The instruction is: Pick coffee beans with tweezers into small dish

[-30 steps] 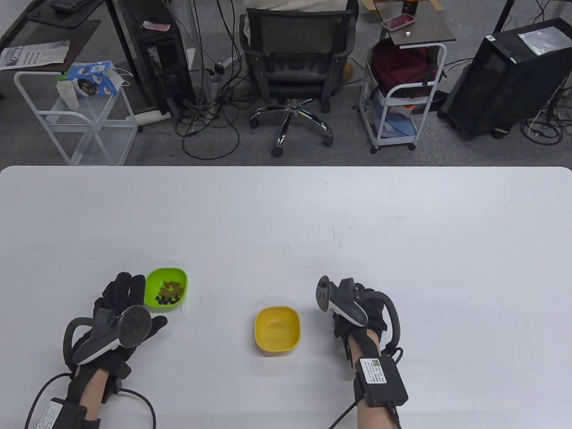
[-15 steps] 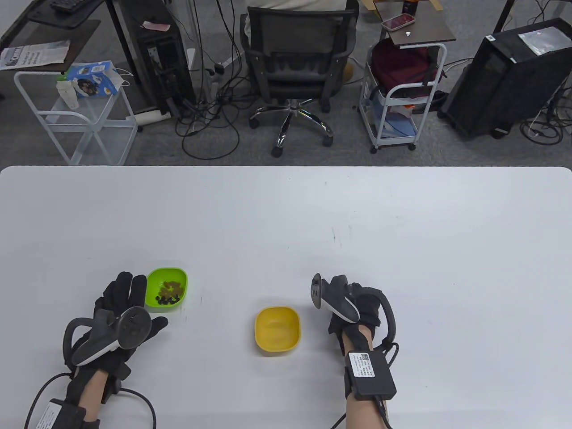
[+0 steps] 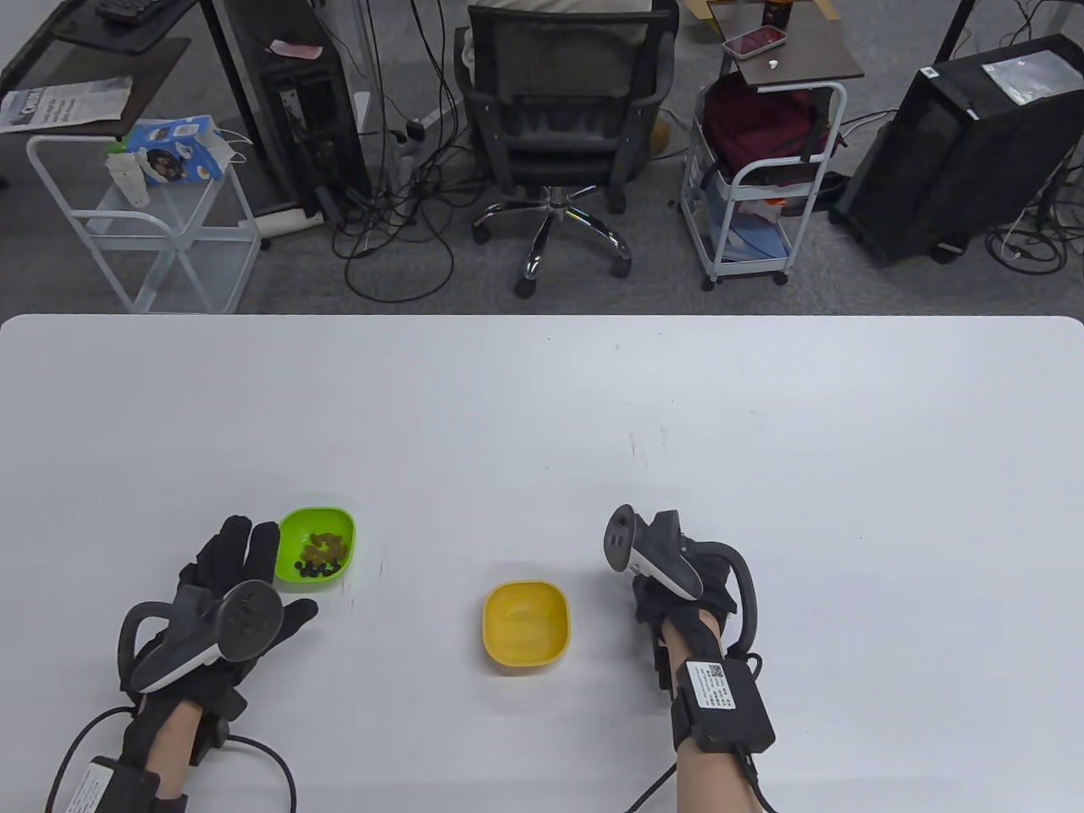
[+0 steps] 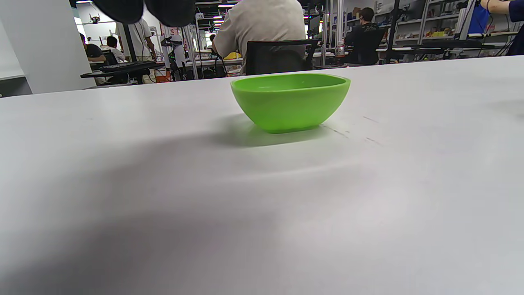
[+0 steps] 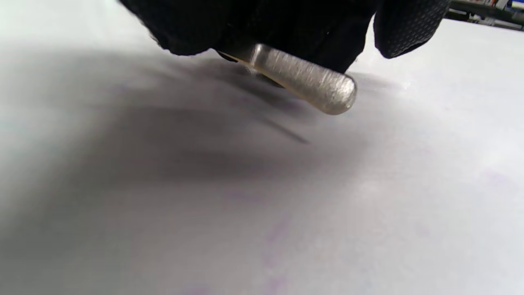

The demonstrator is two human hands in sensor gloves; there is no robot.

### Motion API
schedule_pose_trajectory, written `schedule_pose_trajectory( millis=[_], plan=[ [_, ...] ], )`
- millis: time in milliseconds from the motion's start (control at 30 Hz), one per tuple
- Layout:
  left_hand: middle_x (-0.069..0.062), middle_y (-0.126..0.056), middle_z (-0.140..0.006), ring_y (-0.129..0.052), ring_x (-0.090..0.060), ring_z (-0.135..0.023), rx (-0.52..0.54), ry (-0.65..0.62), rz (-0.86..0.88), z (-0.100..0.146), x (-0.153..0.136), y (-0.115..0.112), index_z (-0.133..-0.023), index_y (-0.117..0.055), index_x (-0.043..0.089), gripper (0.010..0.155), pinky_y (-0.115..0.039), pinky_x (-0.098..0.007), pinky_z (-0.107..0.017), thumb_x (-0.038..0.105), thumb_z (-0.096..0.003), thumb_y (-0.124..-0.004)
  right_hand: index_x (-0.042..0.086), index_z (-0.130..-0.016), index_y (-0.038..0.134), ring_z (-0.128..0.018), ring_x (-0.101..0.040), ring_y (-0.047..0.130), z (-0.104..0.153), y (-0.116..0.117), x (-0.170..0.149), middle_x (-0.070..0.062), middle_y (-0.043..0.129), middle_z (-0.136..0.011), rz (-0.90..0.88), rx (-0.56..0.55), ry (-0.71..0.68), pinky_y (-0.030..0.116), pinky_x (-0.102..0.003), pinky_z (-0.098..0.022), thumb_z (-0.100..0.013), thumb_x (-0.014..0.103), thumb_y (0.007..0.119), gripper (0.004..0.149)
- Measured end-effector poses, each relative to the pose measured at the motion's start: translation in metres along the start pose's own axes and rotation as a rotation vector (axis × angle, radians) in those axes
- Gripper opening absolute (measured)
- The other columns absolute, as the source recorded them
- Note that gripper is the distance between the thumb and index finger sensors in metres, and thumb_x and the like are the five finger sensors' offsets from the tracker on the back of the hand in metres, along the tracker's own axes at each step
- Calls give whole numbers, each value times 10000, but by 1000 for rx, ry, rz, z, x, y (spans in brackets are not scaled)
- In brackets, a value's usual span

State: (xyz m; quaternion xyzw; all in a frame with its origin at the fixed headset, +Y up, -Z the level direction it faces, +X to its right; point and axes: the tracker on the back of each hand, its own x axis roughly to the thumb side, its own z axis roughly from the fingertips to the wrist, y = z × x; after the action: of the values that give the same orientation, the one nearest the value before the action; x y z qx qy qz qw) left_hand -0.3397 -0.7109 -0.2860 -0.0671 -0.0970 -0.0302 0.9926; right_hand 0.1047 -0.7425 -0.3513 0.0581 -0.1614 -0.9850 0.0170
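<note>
1. The left hand point(image 3: 229, 610) lies flat near the tabletop's point(image 3: 542, 398) front-left corner, fingers spread wide and holding nothing.
2. Its fingertips point(image 3: 254, 533) reach just beside the green bowl point(image 3: 317, 546), at that bowl's left side; whether they touch it cannot be told.
3. The green bowl stands upright toward the front-left part of the tabletop and holds the coffee beans point(image 3: 322, 555) (brown ones with some darker, near-black ones along the front).
4. In the left wrist view the green bowl point(image 4: 290, 100) sits ahead on the white surface, with two gloved fingertips point(image 4: 170, 10) hanging in at the top edge.
5. The yellow dish point(image 3: 526, 625) stands near the middle of the front edge, between the two hands and well apart from the green bowl.
6. The right hand point(image 3: 682, 584) is just right of the yellow dish, fingers curled under the tracker.
7. In the right wrist view the right hand point(image 5: 286, 28) is closed around metal tweezers point(image 5: 305, 80); their rounded rear end sticks out toward the camera, low over the tabletop (the tips are hidden).
</note>
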Motion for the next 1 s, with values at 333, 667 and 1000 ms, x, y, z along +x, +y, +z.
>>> schedule_pose_trajectory(
  millis=[333, 667, 1000],
  plan=[
    [-406, -256, -1253, -540, -624, -1126, -2, -5, 14, 1, 0, 1, -1215, -236, -15, 972, -550, -739, -761, 621, -528, -496, 161, -907, 611, -710, -284, 988, 26, -25, -19, -59, 879, -866, -138, -51, -136, 706, -594, -710, -468, 366, 680, 489],
    [-401, -260, -1254, -548, -623, -1123, -23, 3, 15, 0, 0, 0, -1216, -236, -12, 969, -554, -736, -761, 620, -529, -494, 138, -914, 592, -673, -260, 1050, 64, -39, -8, -33, 952, -808, -138, -179, -323, 748, -552, -688, -474, 360, 673, 500],
    [-406, -262, -1252, -549, -625, -1121, -41, 18, 25, -1, -1, 0, -1216, -239, -10, 963, -556, -734, -761, 616, -530, -492, 166, -944, 549, -587, -229, 951, 88, -28, 0, -38, 881, -771, -296, -252, -473, 672, -612, -712, -490, 316, 640, 487]
  ],
)
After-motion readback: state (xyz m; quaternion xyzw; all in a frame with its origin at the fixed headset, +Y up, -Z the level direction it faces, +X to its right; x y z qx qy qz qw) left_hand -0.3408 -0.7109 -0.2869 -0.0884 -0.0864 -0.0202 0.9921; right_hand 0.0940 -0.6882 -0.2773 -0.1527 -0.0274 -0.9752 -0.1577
